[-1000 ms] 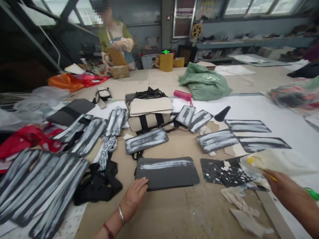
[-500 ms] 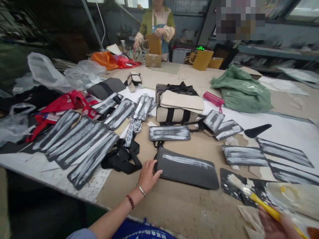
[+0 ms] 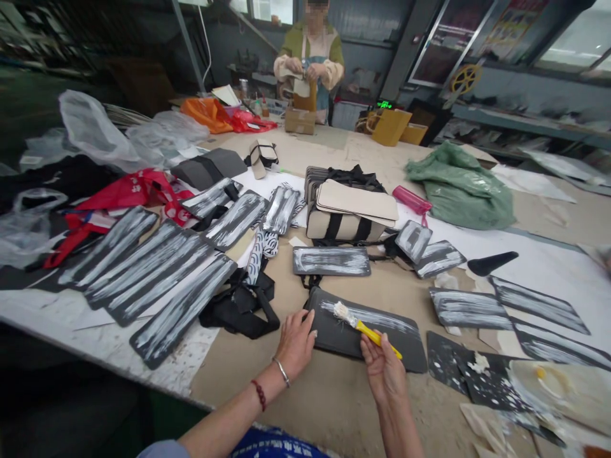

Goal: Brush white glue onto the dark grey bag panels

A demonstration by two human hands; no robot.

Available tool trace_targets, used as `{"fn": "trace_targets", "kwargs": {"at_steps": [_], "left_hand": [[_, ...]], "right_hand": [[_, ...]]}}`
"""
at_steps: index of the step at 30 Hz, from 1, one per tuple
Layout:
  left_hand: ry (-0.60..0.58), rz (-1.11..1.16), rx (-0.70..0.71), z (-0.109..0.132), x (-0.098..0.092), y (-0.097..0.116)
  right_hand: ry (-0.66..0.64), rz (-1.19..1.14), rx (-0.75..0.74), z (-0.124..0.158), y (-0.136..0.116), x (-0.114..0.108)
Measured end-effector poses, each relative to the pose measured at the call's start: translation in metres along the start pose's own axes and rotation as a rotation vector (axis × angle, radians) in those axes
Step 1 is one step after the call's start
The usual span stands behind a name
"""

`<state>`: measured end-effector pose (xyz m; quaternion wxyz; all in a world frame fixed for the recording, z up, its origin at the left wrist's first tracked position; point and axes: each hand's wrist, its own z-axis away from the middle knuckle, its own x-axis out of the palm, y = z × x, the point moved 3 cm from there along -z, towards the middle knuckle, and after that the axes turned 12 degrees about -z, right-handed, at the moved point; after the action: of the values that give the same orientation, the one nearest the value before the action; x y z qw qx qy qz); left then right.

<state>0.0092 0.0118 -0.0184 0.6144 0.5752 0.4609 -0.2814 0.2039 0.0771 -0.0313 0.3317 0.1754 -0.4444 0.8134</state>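
A dark grey panel (image 3: 382, 348) with a streak of white paste along its upper part lies flat in front of me. My left hand (image 3: 296, 343) holds its left end, thumb and fingertips at the edge. Over the panel, my right hand (image 3: 386, 367) is closed around the yellow handle of a paste brush (image 3: 367, 332). The bristles are caked with white and point left, at the streak; whether they touch it I cannot tell. To the right, a spattered dark board (image 3: 446, 361) bears lumps of white paste.
Several paste-streaked panels (image 3: 331, 261) lie around. Beyond them stand a beige stack with black straps (image 3: 351, 222), a pink pouch (image 3: 411, 200) and a green bag (image 3: 461, 187). Black straps (image 3: 243, 312) lie left of my left hand. A co-worker (image 3: 312, 57) stands across the table.
My right hand has brought the brush left from the spattered board to above the grey panel. My left hand stays at the panel's left end. The co-worker's hands have come together.
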Motion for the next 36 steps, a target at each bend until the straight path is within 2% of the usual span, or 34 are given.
{"fn": "trace_targets", "kwargs": {"at_steps": [4, 11, 14, 16, 18, 20, 23, 25, 28, 33, 36], "left_hand": [[0.017, 0.024, 0.023, -0.009, -0.002, -0.002], [-0.033, 0.075, -0.027, -0.06, 0.009, -0.015], [0.006, 0.054, 0.033, -0.067, -0.003, -0.011], [0.052, 0.049, 0.119, -0.064, -0.015, -0.004], [0.033, 0.133, 0.157, -0.058, -0.023, 0.002], [-0.078, 0.302, 0.045, -0.052, -0.021, 0.004], [-0.304, 0.58, -0.282, -0.043, -0.002, 0.0], [-0.387, 0.68, -0.406, -0.04, 0.01, -0.002], [-0.396, 0.703, -0.447, -0.04, 0.018, -0.004], [-0.386, 0.705, -0.466, -0.042, 0.019, -0.006], [-0.395, 0.711, -0.463, -0.042, 0.018, -0.006]], "right_hand": [[0.015, 0.002, 0.012, -0.003, -0.001, -0.003], [0.01, -0.06, 0.045, -0.003, 0.0, -0.003], [0.012, -0.074, 0.048, -0.003, 0.0, -0.003], [0.024, -0.089, 0.052, -0.003, 0.001, -0.003], [0.029, -0.111, 0.06, -0.003, 0.001, -0.003], [0.027, -0.129, 0.068, -0.003, 0.001, -0.002], [0.035, -0.141, 0.079, -0.003, -0.001, -0.002], [0.039, -0.14, 0.078, -0.002, -0.003, -0.001], [0.044, -0.116, 0.059, 0.002, -0.002, 0.007], [0.017, -0.026, -0.008, 0.006, 0.005, 0.03], [0.072, 0.022, -0.081, 0.004, -0.001, 0.028]]}}
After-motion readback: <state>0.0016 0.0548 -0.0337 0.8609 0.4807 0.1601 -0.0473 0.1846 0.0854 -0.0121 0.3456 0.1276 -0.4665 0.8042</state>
